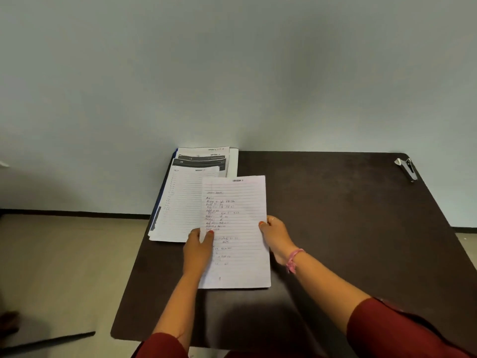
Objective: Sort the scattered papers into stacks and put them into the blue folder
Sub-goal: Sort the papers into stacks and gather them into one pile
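A lined, handwritten sheet (pixel 236 215) is held just above the dark table (pixel 348 215). My left hand (pixel 198 248) pinches its left edge, thumb on top. My right hand (pixel 277 237) grips its right edge, thumb over the paper. To the left and behind lies a stack of papers (pixel 184 202), lined sheets in front and printed sheets with dark bands behind. Under that stack a blue folder (pixel 157 210) shows only as a thin strip along the stack's left edge.
A stapler (pixel 407 167) lies near the table's far right corner. The table stands against a pale wall (pixel 232 73). Its left edge drops to a beige floor (pixel 64 267).
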`<state>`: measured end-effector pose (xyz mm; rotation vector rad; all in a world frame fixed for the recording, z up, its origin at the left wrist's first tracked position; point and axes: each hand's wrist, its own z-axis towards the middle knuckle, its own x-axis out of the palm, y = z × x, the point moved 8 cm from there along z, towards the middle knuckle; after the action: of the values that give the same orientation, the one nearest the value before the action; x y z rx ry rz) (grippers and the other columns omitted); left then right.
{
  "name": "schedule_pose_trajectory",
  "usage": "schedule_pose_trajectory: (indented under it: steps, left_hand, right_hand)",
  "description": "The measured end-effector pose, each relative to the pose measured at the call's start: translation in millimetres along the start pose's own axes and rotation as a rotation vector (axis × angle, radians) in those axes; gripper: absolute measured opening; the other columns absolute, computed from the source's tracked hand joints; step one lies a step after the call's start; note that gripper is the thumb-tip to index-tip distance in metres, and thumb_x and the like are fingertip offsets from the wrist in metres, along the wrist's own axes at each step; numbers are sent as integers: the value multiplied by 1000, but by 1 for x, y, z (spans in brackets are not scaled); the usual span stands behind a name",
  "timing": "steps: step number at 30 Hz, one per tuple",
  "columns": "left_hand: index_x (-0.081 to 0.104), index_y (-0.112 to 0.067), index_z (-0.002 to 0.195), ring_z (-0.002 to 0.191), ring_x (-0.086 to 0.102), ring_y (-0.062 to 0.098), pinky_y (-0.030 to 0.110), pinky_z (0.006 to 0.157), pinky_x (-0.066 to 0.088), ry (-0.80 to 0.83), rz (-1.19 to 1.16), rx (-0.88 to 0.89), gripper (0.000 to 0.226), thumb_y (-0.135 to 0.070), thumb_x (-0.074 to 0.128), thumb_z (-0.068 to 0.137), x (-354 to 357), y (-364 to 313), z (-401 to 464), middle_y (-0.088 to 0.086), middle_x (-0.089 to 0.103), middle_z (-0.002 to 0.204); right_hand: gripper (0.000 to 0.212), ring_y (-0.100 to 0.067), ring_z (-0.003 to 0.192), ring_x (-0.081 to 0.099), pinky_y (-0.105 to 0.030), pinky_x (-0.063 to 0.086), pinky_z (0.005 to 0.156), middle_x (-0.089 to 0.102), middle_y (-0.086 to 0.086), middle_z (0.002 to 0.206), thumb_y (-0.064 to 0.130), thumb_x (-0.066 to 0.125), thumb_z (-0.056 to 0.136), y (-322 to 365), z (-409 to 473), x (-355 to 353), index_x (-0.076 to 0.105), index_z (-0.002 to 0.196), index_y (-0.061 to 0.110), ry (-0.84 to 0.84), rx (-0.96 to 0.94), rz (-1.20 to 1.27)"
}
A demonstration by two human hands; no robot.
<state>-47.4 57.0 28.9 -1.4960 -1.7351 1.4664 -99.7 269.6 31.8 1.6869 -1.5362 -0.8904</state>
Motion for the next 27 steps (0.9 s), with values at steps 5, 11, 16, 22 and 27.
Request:
schedule_pose_trajectory:
  steps: [5, 11, 16, 22, 27]
  left_hand:
    - [55, -6, 123, 108, 59, 23, 32, 90, 48, -73, 76, -21, 31, -23, 53, 98, -48, 7, 27, 9, 63, 121]
    - [55, -1, 121, 105, 61, 26, 31, 82, 49, -153, 185, -8, 30, -19, 55, 97, -94, -12, 74, 14, 62, 121]
    - [53, 1, 121, 90, 55, 19, 28, 74, 42, -153, 273, -49, 31, -19, 53, 97, -109, -14, 112, 15, 62, 119]
    - [56, -2, 114, 90, 56, 20, 31, 76, 45, -130, 358, -42, 26, -21, 54, 97, -112, -8, 143, 12, 64, 115]
    - [57, -5, 112, 98, 61, 26, 40, 86, 51, -85, 451, -69, 28, -29, 56, 95, -111, 4, 161, 10, 64, 114]
  right_hand:
    - [21, -34, 94, 67, -49, 54, 86, 73, -11, 94, 2, 47, 85, 9, 20, 53, 68, 89, 1, 9, -45, -192]
    - [25, -24, 100, 63, -29, 50, 83, 67, -5, 109, 9, 53, 87, 37, 50, 104, 61, 110, 8, -5, -98, -381]
    - [31, -19, 101, 60, -23, 44, 76, 65, -2, 116, 12, 53, 88, 44, 75, 136, 59, 118, 10, 22, -91, -460]
    - [32, -17, 94, 56, -23, 42, 76, 61, -3, 116, 11, 52, 91, 45, 97, 152, 52, 123, 9, 5, -67, -493]
    - [31, -20, 90, 58, -26, 44, 76, 64, -8, 111, 11, 53, 90, 37, 112, 156, 50, 121, 8, -5, -45, -523]
